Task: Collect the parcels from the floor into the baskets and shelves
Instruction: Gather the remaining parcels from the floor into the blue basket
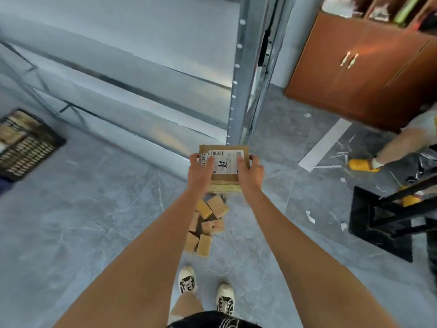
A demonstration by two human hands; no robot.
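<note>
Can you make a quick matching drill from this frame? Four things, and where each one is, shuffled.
Things:
1. labelled parcel
2. pile of small parcels
3. black basket
4. brown cabinet

Places:
A. on the floor, far left of the view
B. held in both hands, left hand and right hand, in front of the metal shelf
C. upper right, behind the shelf post
D. on the floor between the forearms, ahead of the shoes

Pairs: 1-B, 2-D, 3-A, 4-C
</note>
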